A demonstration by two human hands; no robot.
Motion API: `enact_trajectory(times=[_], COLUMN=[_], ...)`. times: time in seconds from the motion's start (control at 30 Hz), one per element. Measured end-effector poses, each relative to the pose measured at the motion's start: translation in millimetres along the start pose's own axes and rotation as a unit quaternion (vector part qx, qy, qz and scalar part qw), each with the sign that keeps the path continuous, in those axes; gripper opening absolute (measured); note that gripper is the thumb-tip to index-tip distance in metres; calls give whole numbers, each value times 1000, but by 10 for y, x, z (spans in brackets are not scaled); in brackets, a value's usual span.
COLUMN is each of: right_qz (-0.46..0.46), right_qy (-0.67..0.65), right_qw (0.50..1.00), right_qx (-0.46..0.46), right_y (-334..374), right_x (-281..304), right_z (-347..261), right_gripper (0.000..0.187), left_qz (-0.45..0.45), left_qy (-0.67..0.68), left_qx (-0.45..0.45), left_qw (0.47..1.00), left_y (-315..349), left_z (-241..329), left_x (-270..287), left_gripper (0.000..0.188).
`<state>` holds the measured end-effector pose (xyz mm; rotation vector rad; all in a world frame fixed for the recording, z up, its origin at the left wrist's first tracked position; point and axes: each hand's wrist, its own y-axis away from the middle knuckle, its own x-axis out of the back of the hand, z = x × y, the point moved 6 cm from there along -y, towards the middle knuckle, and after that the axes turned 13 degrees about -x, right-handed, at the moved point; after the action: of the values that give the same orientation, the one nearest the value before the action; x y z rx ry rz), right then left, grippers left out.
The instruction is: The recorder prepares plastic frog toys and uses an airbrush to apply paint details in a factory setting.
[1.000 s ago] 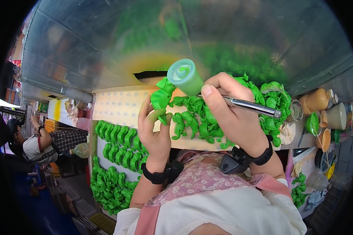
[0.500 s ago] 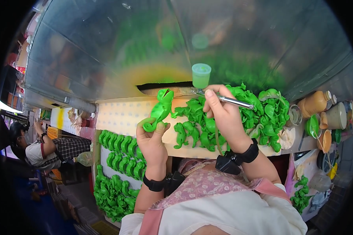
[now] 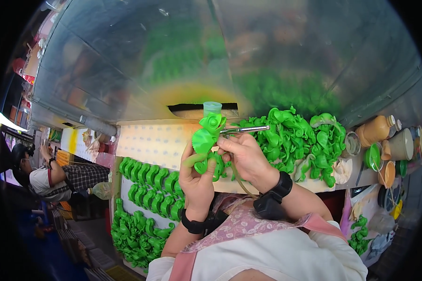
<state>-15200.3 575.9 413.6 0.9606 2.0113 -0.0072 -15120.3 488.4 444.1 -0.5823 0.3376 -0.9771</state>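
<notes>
A bright green toy chameleon (image 3: 205, 139) is pinched by its curled tail in my left hand (image 3: 197, 187), head up. My right hand (image 3: 249, 157) is closed around a silver airbrush (image 3: 252, 129), whose rear end points right. The airbrush's front end is hidden behind the chameleon, and its translucent paint cup (image 3: 213, 107) shows just above the toy's head. From the airbrush a thin hose (image 3: 240, 180) runs down past my right wrist. Close beyond my right hand lies a heap of green chameleon parts (image 3: 286, 136).
Green pieces stand in rows on a tray (image 3: 150, 187) at left, above another green pile (image 3: 138, 234). A metal booth wall (image 3: 140, 61) with a dark slot rises ahead. Bottles (image 3: 377, 131) and cups (image 3: 387, 171) crowd the right. Another person (image 3: 56, 175) sits at far left.
My right hand has brought the airbrush down and left, close behind the chameleon. My left hand has shifted right and slightly down, with the toy turned in its grip.
</notes>
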Motion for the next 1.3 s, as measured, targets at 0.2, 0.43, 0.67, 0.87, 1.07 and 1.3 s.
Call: enact_trajectory(times=[0.2,0.43,0.67,0.87,1.07,1.3], right_qz=[-4,-50,-153,-160,42,162], right_qy=[81,141,236,267,359,419], right_qw=[996,985,950,943,931,850], right_qx=[-27,-83,-138,-122,52,276], right_y=[12,2,-19,-78,-104,226], right_x=[26,-15,-73,-31,37,-221], right_z=[-87,-161,-167,-149,-348,-669], right_gripper=[20,23,25,25,23,24], left_qz=[62,-64,-91,-113,-62,26], left_qy=[241,279,328,348,317,259], left_qx=[173,342,360,373,346,371], left_qw=[953,895,869,852,881,891], left_y=[83,156,157,164,117,104], left_z=[-91,-142,-127,-150,-215,-499], left_x=[128,117,68,39,82,71], left_gripper=[27,38,40,40,40,33])
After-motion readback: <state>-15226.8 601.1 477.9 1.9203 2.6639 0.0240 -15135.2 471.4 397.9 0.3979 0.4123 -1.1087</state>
